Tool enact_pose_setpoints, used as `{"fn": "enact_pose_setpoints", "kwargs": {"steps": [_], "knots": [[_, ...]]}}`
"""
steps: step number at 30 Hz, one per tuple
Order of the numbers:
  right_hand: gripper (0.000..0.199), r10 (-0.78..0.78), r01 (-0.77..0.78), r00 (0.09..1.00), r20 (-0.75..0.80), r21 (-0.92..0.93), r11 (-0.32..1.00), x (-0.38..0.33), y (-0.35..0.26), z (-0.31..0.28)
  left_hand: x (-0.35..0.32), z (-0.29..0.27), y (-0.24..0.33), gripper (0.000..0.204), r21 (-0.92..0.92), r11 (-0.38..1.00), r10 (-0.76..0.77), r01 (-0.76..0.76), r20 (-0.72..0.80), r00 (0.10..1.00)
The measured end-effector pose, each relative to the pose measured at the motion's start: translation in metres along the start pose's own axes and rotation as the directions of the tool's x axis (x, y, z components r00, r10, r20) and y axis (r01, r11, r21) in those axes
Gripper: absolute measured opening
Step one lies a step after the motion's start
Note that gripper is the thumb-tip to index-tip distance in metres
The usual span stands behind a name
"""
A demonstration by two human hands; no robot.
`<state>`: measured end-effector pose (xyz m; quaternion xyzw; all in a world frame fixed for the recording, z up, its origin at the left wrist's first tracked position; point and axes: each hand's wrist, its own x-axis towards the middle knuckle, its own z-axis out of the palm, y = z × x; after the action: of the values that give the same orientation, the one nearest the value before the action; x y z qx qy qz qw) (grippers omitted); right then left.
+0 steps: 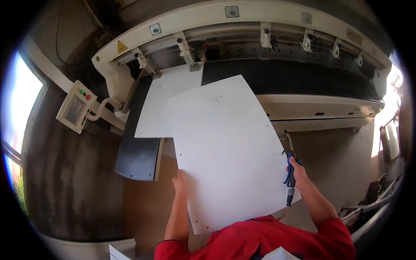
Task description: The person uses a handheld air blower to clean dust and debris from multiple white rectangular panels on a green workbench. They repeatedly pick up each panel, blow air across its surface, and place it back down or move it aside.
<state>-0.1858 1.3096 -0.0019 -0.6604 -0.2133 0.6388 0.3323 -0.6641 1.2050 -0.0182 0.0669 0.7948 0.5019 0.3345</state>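
A large white panel (225, 151) with small drilled holes near its edges spans the space between my body and the machine. Its far part overlaps a second white panel (173, 91), which lies on the machine's dark table. My left hand (180, 181) is closed on the held panel's left edge; some fingers are hidden beneath it. At the right edge, my right hand (298, 170) wraps round a blue and black air blow gun (291, 175) with a bent metal nozzle pointing away from me. Whether fingers of this hand also grip the panel, I cannot tell.
A long cream machine with a dark bed (299, 78) and several clamp brackets (185, 51) stands ahead. Its control panel (77, 107) juts out at the left on an arm. A dark rounded table extension (138, 160) sticks out towards me. Metal rails (368, 212) are at the lower right.
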Motion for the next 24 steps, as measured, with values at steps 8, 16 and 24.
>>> {"fn": "enact_pose_setpoints", "kwargs": {"steps": [8,16,24], "knots": [[0.040,0.023,0.071,0.932,-0.363,0.243,0.967,0.055,-0.044,-0.122,0.059,0.282,0.000,0.052,0.271,0.936,0.112,-0.226,0.380,0.918],[0.041,-0.052,0.137,0.926,-0.373,0.203,0.970,0.176,-0.105,-0.193,0.078,0.457,0.025,0.065,0.166,0.982,-0.021,-0.087,0.558,0.829],[0.040,-0.103,0.215,0.923,-0.370,0.274,0.937,0.293,-0.134,-0.258,0.000,0.442,-0.099,0.093,0.503,0.835,-0.075,-0.223,0.505,0.860]]}}
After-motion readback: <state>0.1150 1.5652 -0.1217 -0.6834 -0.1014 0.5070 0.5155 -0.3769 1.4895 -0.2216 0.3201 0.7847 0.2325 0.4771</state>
